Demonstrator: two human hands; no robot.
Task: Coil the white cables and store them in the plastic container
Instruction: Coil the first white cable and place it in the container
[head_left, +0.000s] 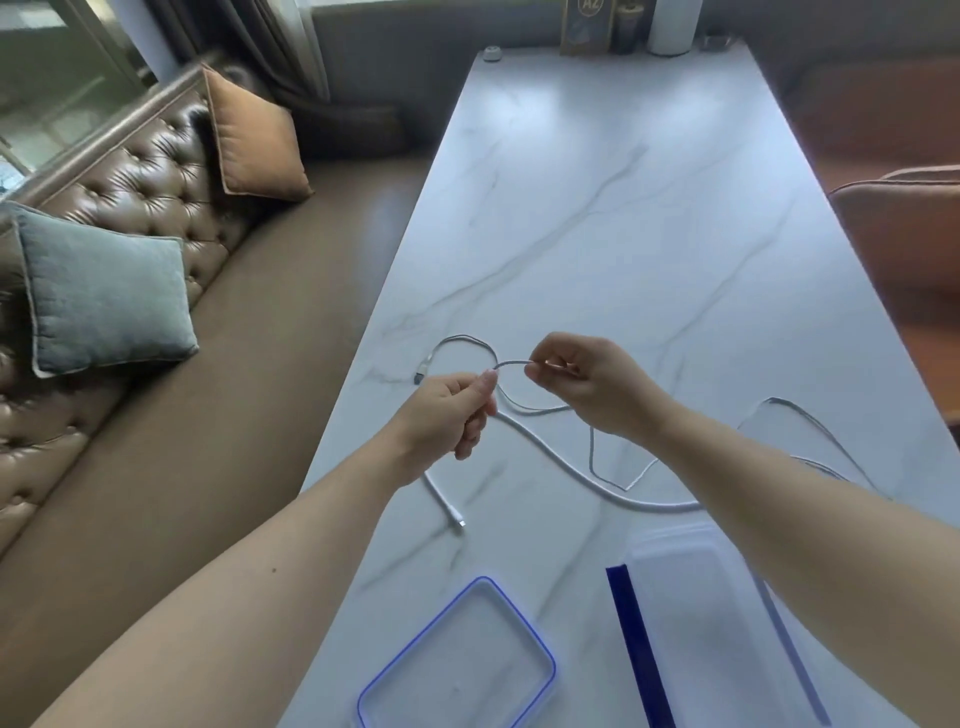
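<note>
Desk (649, 218): white marble, long axis running away from the viewer.
Plastic container (696, 623): open, at the near edge, right of its blue-rimmed lid (457, 660).
White cable (561, 467): sprawled mid-desk, trailing rightward.
Left hand (441, 421): grip pinched shut on the cable.
Right hand (587, 379): pinched likewise; a short span is held between them, lying left-right.

A single wide-angle head-worn view looks forward and down along the marble table (623, 234), close over both forearms, taking in the sofa (156, 171) at left and the windowsill beyond.
</note>
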